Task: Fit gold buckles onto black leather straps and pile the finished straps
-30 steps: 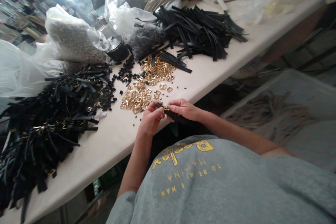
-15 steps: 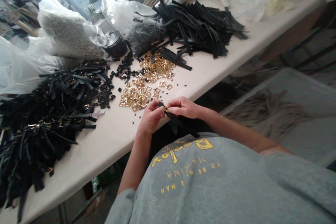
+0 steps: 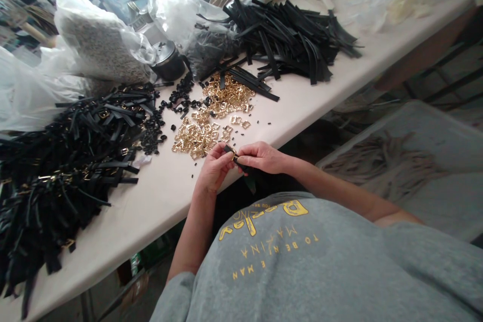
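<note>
Both hands meet at the table's front edge over a short black strap (image 3: 241, 163) with a small gold buckle (image 3: 234, 156) on it. My left hand (image 3: 215, 166) pinches the strap's upper end beside the buckle. From the other side, my right hand (image 3: 262, 156) grips the strap just past the buckle, thumb on top. The fingers partly cover the buckle, so how the strap runs through it cannot be made out. Just beyond the hands lies a pile of loose gold buckles (image 3: 194, 138), with small black pieces scattered near it.
Black straps with gold buckles (image 3: 71, 161) are heaped at the left. More black straps (image 3: 287, 35) lie at the back. Behind the buckles stand a dark metal mug (image 3: 168, 63) and plastic bags (image 3: 100, 35). A pale bin (image 3: 445, 126) with beige strips is at the right.
My right hand has shifted slightly left along the strap, closer to the buckle, and its thumb now lies flatter. The strap's loose lower end shows less. The view has moved slightly.
</note>
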{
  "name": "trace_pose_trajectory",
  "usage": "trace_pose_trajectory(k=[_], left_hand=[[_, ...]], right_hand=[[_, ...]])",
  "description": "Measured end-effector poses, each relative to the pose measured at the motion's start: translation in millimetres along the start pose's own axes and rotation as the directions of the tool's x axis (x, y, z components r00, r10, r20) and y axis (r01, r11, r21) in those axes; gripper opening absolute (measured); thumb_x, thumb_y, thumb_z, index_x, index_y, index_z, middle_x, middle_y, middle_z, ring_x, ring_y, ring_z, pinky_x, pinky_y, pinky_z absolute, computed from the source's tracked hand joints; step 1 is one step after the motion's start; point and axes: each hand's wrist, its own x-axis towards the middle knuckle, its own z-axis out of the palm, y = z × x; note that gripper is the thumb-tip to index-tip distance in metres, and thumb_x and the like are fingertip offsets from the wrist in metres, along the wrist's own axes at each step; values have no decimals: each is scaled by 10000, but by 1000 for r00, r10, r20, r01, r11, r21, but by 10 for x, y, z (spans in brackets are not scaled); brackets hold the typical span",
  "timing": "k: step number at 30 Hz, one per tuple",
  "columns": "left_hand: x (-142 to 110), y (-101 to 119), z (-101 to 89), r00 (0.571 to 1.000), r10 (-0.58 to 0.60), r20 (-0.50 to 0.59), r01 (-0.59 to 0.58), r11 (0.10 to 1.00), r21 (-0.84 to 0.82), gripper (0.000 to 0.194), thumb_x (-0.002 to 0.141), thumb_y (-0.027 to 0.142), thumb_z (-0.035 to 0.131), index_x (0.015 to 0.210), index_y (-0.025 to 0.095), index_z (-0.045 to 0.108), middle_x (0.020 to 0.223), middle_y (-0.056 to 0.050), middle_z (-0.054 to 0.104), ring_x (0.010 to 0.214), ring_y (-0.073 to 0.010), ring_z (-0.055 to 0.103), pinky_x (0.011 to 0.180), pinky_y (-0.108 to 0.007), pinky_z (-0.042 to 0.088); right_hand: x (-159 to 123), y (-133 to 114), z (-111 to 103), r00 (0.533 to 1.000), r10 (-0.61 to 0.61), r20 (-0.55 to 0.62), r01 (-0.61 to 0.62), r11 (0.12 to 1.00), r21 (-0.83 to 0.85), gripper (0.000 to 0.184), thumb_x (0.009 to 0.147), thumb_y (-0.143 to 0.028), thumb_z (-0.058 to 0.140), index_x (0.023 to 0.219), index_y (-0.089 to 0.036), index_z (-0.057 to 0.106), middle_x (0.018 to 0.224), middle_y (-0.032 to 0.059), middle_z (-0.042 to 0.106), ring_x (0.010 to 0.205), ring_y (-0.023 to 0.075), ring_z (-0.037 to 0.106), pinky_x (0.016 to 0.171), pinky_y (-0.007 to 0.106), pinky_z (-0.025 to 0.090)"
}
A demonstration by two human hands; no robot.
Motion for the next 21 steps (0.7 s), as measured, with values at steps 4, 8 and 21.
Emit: trace_pose_trajectory(k=[4, 8, 21], left_hand=[[-7, 14, 17, 999, -43, 32, 44, 999, -27, 374, 660, 349, 857, 827, 196, 559, 692, 35, 619, 538, -109, 597, 493, -239, 520], [3, 15, 1, 999, -43, 14, 44, 998, -35, 379, 659, 340, 855, 849, 199, 559, 720, 33, 630, 543, -103, 596, 491, -225, 497], [-7, -90, 146, 982, 137, -131, -139, 990, -10, 362, 623, 291, 867, 786, 196, 558, 693, 59, 591, 591, -64, 549, 561, -182, 465]], right_hand=[[-13, -59, -13, 998, 0, 62, -1, 1000, 29, 196, 873, -333, 631, 839, -141, 621, 766, 6, 666, 658, 100, 617, 646, 228, 517], [-3, -45, 45, 995, 71, 64, -81, 979, 188, 256, 906, -408, 601, 874, -158, 558, 792, 5, 663, 573, 81, 613, 587, 223, 533], [7, 114, 195, 965, -43, -258, 46, 999, 4, 482, 887, -626, 545, 698, -183, 523, 540, -62, 496, 415, 52, 384, 419, 201, 307]])
